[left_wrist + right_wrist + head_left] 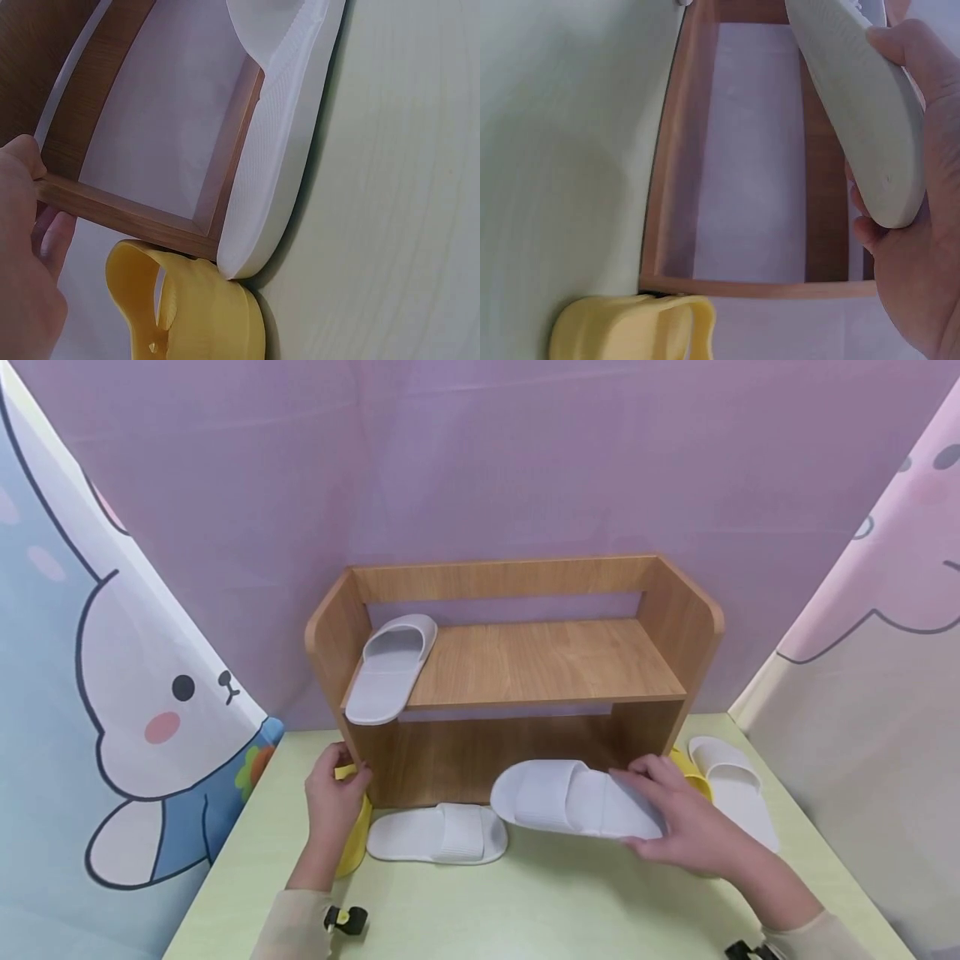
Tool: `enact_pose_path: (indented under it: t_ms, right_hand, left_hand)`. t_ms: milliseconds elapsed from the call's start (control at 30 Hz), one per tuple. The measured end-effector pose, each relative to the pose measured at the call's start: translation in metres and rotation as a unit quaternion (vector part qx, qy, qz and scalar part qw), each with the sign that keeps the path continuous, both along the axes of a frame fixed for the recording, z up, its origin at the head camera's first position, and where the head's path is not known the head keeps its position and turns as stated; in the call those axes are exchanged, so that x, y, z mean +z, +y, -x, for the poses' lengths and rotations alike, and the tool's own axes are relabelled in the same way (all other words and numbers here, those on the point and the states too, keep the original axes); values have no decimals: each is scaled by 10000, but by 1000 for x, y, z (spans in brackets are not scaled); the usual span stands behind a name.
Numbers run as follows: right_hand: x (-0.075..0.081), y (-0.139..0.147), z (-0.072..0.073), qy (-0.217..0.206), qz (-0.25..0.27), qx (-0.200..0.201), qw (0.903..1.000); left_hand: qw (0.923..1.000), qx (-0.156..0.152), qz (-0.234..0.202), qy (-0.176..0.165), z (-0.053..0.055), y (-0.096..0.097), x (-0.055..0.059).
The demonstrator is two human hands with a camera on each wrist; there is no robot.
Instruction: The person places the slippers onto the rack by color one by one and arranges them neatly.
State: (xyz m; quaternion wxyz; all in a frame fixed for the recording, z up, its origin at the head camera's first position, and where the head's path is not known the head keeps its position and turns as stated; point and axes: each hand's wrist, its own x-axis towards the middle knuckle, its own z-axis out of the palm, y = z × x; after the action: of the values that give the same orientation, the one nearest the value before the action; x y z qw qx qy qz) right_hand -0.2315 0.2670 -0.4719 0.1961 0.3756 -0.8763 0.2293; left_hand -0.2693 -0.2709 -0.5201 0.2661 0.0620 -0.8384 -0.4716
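Arms (813,935) outstretched, right hand (686,827) gripping slipper (558,797)

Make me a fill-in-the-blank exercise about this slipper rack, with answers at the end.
The right hand holds a white single-strap slipper by its ____ end.
The left hand grips the ____ side of the brown wooden rack.
A pale grey single-strap slipper lies on the rack's ____ shelf.
Partly hidden by the left hand, one rubbery-looking slipper is ____.

Missing words: heel; left; upper; yellow.

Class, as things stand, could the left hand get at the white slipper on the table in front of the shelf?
Probably yes: the white slipper lies close by with nothing on it, though the left hand would need to release the shelf.
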Motion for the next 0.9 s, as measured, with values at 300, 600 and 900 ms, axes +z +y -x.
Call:
enact_pose_path:
  t_ms: [300,600,900]
  right_hand:
    - [18,-14,2,320,507,389,9974]
    - [38,-33,6,862,1332,973,9825]
    - [61,-53,11,1046,1612,857,9776]
  left_hand:
    - [10000,11,-13,-12,0,0,0]
    - [10000,-17,23,5,-1,1,3]
    - [9999,-8,-60,-98,-2,2,4]
